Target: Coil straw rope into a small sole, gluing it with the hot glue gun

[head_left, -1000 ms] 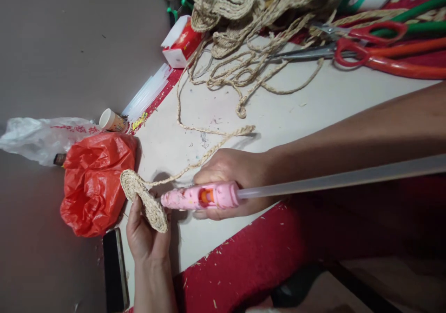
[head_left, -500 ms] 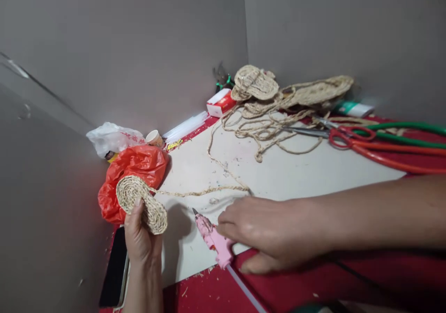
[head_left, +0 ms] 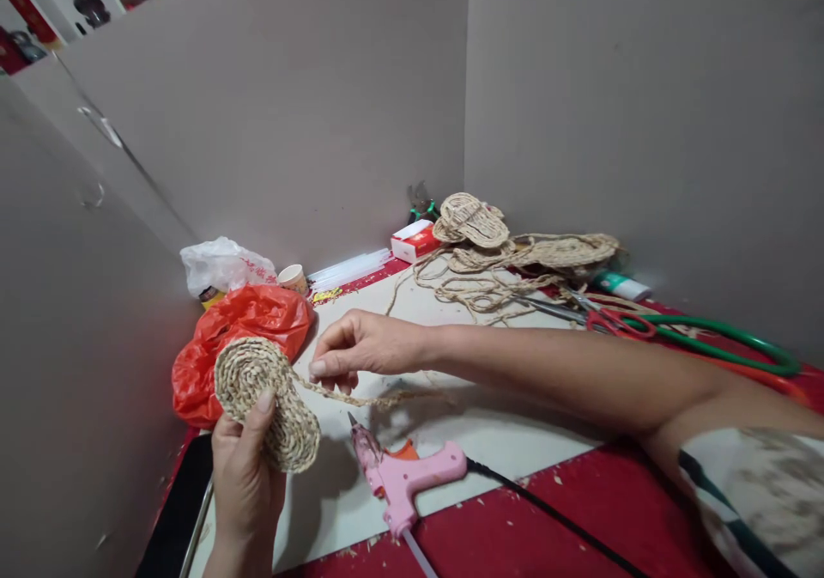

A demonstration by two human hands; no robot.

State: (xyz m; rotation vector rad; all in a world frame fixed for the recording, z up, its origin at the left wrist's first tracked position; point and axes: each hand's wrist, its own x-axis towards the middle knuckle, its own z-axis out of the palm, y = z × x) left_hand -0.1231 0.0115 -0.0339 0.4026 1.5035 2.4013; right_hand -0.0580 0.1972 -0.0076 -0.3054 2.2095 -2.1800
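My left hand (head_left: 248,466) holds a coiled straw sole (head_left: 257,380), narrowed at the waist, with the thumb pressed on its face. From the sole's right edge a braided straw cord (head_left: 379,400) runs off to the right over the white board. My right hand (head_left: 360,350) is at the cord close to the sole, its thumb and curled fingers closed around it; the exact grip is partly hidden. Below the cord lies a pink glue gun (head_left: 405,479), nozzle pointing up and left, with a glue stick in its back end.
A red plastic bag (head_left: 251,316) lies behind the sole, beside a paper cup (head_left: 292,278) and clear glue sticks (head_left: 351,269). More straw soles (head_left: 473,220) and loose cord lie at the back. Scissors (head_left: 618,322) are on the right. A phone (head_left: 177,509) sits by my left wrist. Grey walls enclose the table.
My right hand has left the glue gun's side and moved up and left to the cord near the sole. The glue gun now lies fully uncovered. The view has tilted upward.
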